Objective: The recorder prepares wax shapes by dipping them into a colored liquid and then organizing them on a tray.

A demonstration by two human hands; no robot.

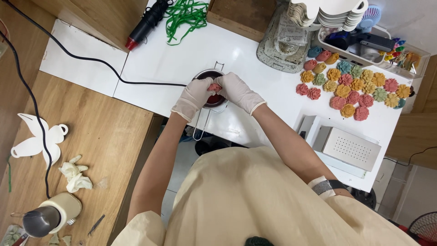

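Note:
Both my hands wear white gloves and meet over a small metal pot [205,74] with red liquid inside, standing on the white table [182,59]. My left hand [195,94] and my right hand [236,91] pinch a small pink-red flower-shaped piece [214,86] together above the pot. The pot's wire handle [199,130] reaches toward me over the table edge.
Several coloured flower shapes [355,89] lie at the right. Behind them are a stack of white cutouts [327,13], a tray of tools [364,43], a heat gun [145,23] and green strips [184,16]. A metal box [350,148] sits near right; crumpled gloves [75,175] lie on the wooden bench.

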